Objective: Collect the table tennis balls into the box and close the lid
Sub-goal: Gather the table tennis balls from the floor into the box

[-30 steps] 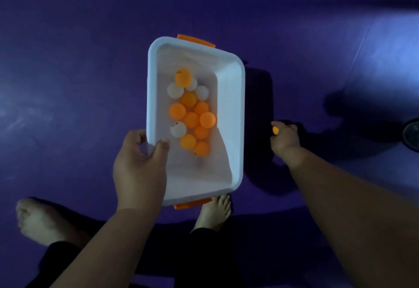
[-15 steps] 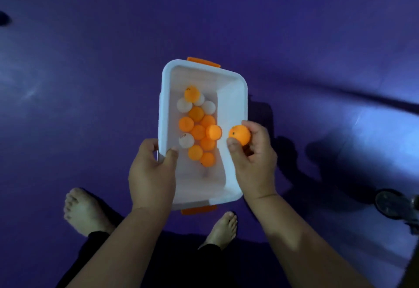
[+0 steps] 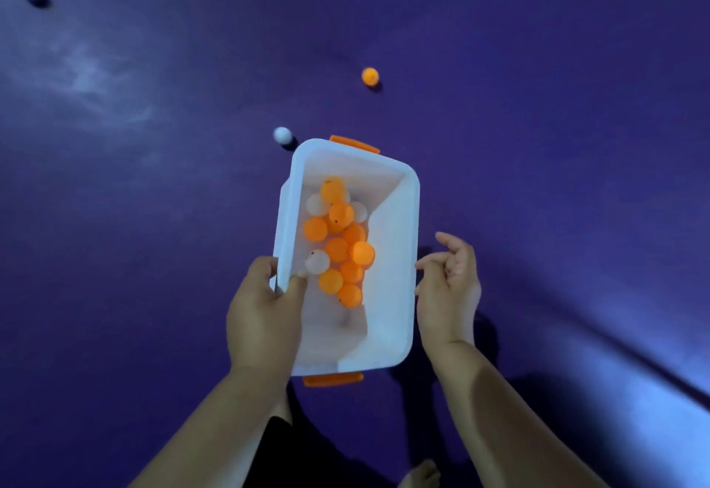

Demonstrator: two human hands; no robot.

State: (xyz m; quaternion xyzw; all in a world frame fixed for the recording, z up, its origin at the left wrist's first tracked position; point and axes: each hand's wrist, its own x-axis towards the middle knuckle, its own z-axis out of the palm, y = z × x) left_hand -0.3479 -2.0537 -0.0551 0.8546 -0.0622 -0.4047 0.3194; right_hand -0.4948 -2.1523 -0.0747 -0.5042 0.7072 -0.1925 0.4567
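Centre of frame: white rectangular plastic box (image 3: 395, 241), gripped at its left rim by the left hand (image 3: 265, 314), thumb inside. Within, a heap of orange and white table tennis balls (image 3: 338, 249). Right hand (image 3: 447, 291) just beside the box's right wall, fingers loosely curled, empty. Above, on the purple floor (image 3: 538, 141): loose white ball (image 3: 283, 134), loose orange ball (image 3: 370, 76).

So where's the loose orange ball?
Head view: the orange ball lies on the purple floor, beyond the white box, upper right of its far handle.
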